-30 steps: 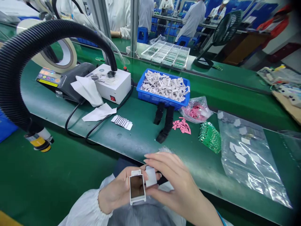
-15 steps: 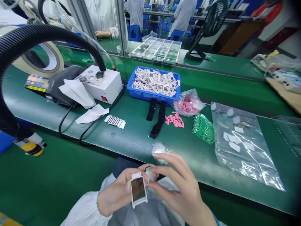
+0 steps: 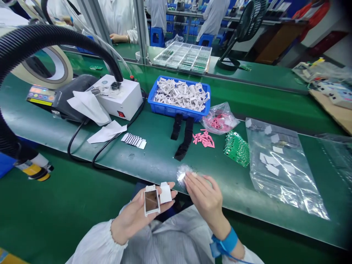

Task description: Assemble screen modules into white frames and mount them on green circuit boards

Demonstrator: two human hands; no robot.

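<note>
**Screen (image 3: 151, 201) on the left hand (image 3: 135, 212), right hand (image 3: 205, 196) at the film (image 3: 181, 174)**

The screen lies left and near of the right hand, well apart from its fingertips; its long axis runs roughly near to far, tilted slightly. The left hand carries it, palm up, thumb along the frame's left edge and fingers stretched out to the right beneath. On those fingers, just right of the screen, lies a white flap (image 3: 165, 193); whether the two are joined, I cannot tell.

The right hand is the nearer one to the film, a crumpled heap by the near edge of the tabletop (image 3: 154, 161). Its fingers are bunched, tips at the heap's right side; whether they pinch any of it, I cannot tell. Beyond the film lie black straps (image 3: 187, 139), with pink strips (image 3: 204, 139) to their right.

Half a second earlier the right fingers were at the flap, partly covering it; now the flap shows almost whole and the right hand is away from it, to the far right. The left hand's fingers are straighter, and the screen sits a little farther left. The blue wristband (image 3: 229, 240), only an edge before, is in full sight.
</note>
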